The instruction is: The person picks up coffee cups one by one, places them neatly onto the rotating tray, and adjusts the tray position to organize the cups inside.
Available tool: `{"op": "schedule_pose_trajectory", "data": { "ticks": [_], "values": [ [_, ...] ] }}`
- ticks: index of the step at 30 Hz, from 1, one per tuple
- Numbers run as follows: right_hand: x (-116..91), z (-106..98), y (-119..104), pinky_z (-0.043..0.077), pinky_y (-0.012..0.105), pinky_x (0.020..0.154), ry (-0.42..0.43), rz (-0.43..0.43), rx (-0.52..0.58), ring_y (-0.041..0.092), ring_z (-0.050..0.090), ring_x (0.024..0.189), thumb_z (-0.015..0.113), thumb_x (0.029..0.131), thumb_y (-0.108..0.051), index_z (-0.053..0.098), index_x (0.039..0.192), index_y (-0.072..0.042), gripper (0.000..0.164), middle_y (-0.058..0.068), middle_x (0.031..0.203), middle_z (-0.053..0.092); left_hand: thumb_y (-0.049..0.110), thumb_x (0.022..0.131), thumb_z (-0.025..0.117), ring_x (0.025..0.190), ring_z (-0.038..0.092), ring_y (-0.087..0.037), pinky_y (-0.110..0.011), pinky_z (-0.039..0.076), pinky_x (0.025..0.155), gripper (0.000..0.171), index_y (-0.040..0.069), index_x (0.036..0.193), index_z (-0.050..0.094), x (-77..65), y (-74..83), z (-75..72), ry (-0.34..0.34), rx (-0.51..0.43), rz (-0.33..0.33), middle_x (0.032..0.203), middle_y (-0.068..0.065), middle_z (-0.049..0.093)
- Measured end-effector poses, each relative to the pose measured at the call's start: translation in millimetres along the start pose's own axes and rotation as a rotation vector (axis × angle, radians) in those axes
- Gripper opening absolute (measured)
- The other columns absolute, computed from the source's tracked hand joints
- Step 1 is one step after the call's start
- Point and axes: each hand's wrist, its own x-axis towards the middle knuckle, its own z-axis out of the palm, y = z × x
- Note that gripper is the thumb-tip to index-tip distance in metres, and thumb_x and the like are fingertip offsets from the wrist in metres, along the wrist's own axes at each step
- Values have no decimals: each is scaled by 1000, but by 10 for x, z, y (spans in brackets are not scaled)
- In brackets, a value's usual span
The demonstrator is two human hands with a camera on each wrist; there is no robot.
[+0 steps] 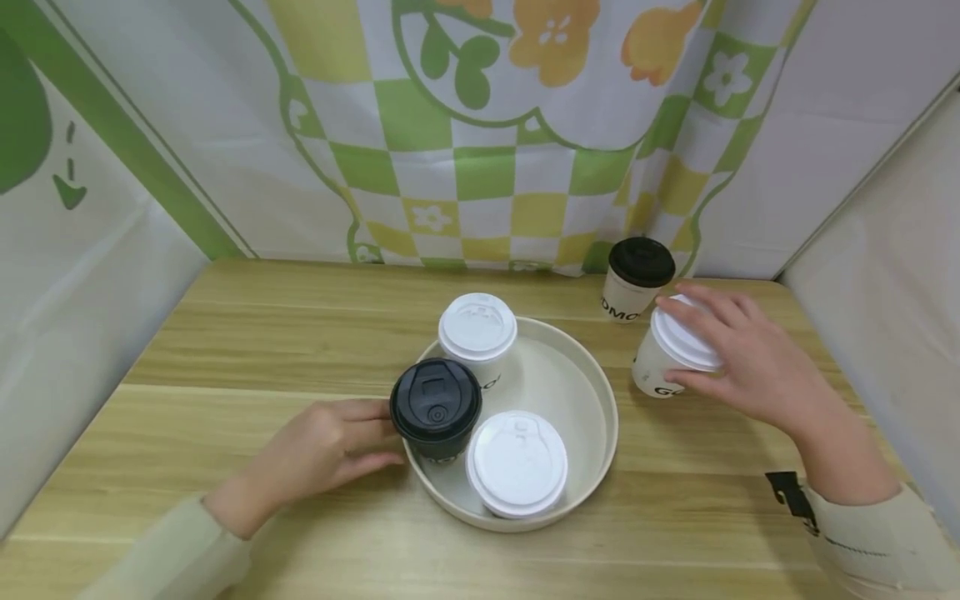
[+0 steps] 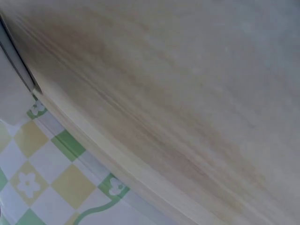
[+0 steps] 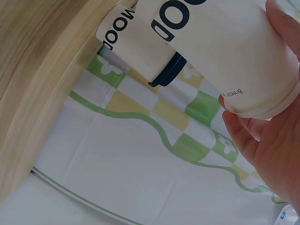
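My right hand holds a white-lidded paper coffee cup from above, fingers and thumb spread across its lid. In the right wrist view the same cup shows dark lettering, with my fingers at its lid end. My left hand reaches to the tray's left rim with fairly straight fingers, right beside a black-lidded dark cup. The round beige tray bears that cup and two white-lidded cups, one at the back, one in front. The left wrist view shows no hand.
A white cup with a black lid stands at the table's back edge, just behind the held cup. The wooden table meets a checkered floral cloth at the back. White side panels flank it.
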Motion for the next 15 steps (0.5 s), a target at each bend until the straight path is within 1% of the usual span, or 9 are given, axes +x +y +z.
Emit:
{"op": "schedule_pose_trajectory", "data": {
  "ticks": [5, 8, 11, 15],
  "values": [
    [-5, -3, -4, 53, 62, 82, 8, -15, -6, 43, 50, 118, 87, 71, -33, 49, 145, -21, 84, 14, 146, 50, 27, 71, 84, 92, 75, -16, -21, 61, 81, 35, 12, 102, 76, 14, -73, 17, 4, -5, -1, 106, -4, 76],
    [-12, -2, 0, 53, 63, 82, 15, -21, -2, 44, 50, 118, 87, 70, -33, 50, 145, -21, 85, 15, 146, 50, 27, 72, 84, 93, 75, -17, -22, 61, 82, 35, 11, 102, 76, 28, -136, 17, 1, -7, 4, 107, -5, 76],
    [-22, -3, 9, 52, 64, 83, 22, -22, 1, 45, 50, 119, 88, 70, -32, 49, 145, -21, 85, 15, 147, 50, 27, 75, 83, 93, 75, -19, -25, 62, 82, 33, 11, 103, 76, 53, -197, 9, -1, -8, 26, 107, -6, 76],
    [-27, -12, 12, 52, 65, 83, 25, -20, 7, 45, 50, 119, 88, 70, -32, 50, 145, -20, 85, 15, 147, 49, 28, 78, 82, 94, 74, -18, -27, 62, 82, 31, 11, 103, 76, 72, -231, -12, -19, -6, 37, 107, -5, 75]
  ]
}}
